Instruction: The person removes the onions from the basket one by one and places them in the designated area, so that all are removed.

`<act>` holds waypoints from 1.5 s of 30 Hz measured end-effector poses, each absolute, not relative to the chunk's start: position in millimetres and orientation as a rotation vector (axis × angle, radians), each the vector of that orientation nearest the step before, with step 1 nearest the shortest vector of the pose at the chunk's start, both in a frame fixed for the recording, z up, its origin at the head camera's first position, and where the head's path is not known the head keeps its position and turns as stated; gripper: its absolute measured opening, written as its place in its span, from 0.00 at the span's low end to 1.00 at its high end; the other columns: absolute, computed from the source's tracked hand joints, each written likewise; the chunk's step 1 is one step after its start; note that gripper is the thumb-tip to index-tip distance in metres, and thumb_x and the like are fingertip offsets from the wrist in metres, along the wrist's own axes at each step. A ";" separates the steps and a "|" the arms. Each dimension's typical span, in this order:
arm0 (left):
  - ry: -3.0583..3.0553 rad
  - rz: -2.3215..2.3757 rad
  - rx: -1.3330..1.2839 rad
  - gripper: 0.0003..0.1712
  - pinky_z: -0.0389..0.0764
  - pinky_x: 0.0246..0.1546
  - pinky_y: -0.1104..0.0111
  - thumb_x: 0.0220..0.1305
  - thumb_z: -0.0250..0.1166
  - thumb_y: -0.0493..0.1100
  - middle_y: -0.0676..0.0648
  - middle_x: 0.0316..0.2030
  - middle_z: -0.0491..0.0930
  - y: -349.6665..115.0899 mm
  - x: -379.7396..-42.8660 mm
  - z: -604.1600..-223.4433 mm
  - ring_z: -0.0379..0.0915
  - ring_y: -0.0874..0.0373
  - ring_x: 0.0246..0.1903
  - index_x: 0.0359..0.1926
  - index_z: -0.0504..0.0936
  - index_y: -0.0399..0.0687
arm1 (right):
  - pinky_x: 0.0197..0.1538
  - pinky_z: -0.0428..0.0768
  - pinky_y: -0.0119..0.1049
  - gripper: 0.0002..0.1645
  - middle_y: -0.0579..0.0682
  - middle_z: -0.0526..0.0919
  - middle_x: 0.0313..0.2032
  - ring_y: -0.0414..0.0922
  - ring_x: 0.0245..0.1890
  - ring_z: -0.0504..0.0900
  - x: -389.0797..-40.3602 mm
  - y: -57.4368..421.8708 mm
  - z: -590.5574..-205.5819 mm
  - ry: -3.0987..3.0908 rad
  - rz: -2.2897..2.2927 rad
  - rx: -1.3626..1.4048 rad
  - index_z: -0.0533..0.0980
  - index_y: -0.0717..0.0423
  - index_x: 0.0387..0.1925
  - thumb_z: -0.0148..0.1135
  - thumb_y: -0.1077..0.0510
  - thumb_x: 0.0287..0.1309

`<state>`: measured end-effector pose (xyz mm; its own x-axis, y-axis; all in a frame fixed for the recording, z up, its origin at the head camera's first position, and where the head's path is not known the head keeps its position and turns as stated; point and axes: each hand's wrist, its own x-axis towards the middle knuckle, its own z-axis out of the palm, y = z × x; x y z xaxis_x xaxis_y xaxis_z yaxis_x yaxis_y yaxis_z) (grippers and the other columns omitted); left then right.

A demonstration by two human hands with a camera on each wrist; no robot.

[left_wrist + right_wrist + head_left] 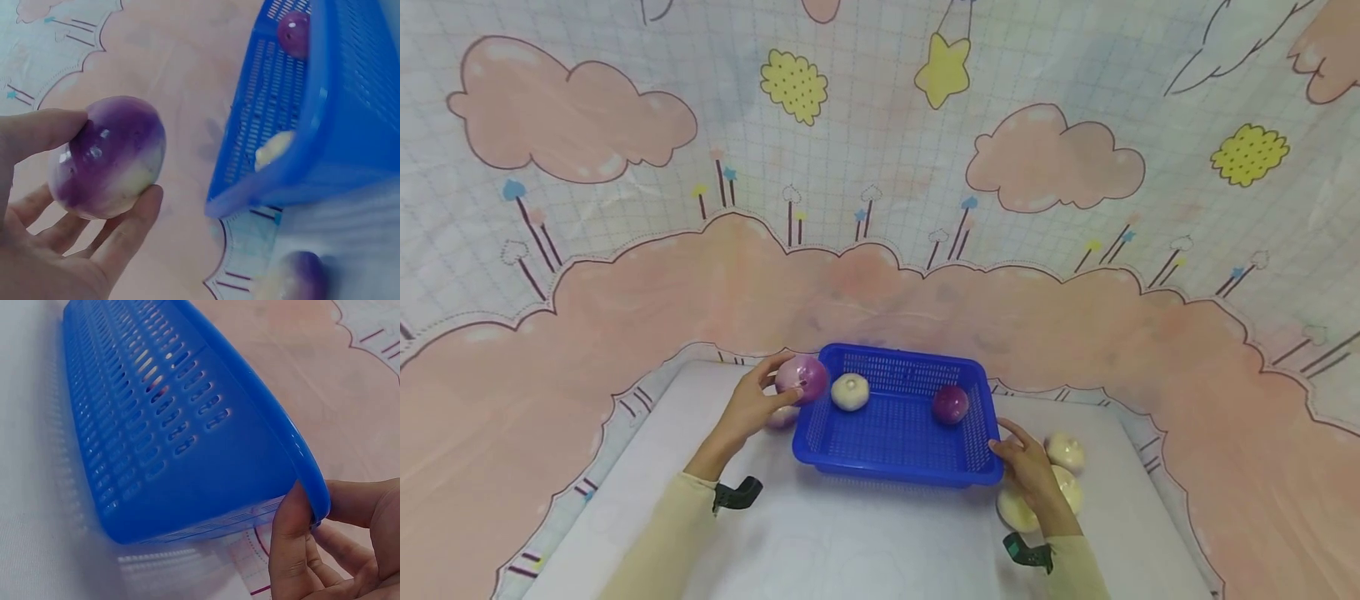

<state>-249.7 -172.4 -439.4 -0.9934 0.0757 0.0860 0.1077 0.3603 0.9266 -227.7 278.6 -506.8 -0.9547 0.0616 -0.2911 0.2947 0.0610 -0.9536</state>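
- Left hand [754, 403]: fingers curled round purple-and-white onion [807, 375], near left end of blue basket [887, 474].
- Right hand [1028, 468]: thumb and fingers pinch basket's right rim.
- Inside basket: white bulb [850, 393] left, dark purple onion [951, 405] right.

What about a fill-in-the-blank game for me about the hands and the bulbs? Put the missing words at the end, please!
1. The basket is coloured ____.
2. One pale bulb and one purple bulb make ____ bulbs inside it.
3. The left hand holds a purple-and-pale bulb, while the right hand grips the rim of the ____.

Missing words: blue; two; basket.
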 end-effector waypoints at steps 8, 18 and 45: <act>-2.530 -1.728 -0.073 0.38 0.66 0.62 0.36 0.62 0.69 0.44 0.39 0.71 0.62 -194.0 -236.3 -448.5 0.58 0.36 0.70 0.71 0.64 0.49 | 0.31 0.75 0.27 0.35 0.43 0.74 0.32 0.38 0.29 0.75 -227.7 279.4 -507.2 2.160 -1.995 0.372 0.61 0.50 0.72 0.58 0.60 0.66; -2.534 -1.640 -0.068 0.36 0.70 0.60 0.37 0.60 0.69 0.39 0.34 0.68 0.66 -215.0 -228.8 -473.2 0.60 0.32 0.68 0.68 0.66 0.43 | 0.32 0.77 0.28 0.35 0.43 0.75 0.32 0.37 0.30 0.77 -228.3 280.0 -508.3 2.112 -2.020 0.370 0.59 0.49 0.73 0.58 0.61 0.67; -2.725 -1.114 -0.105 0.34 0.71 0.57 0.39 0.48 0.68 0.30 0.26 0.56 0.75 -229.9 -220.2 -527.8 0.72 0.29 0.56 0.60 0.72 0.32 | 0.31 0.75 0.28 0.34 0.42 0.76 0.32 0.38 0.30 0.76 -225.9 279.2 -512.4 2.136 -2.009 0.370 0.61 0.46 0.72 0.58 0.60 0.67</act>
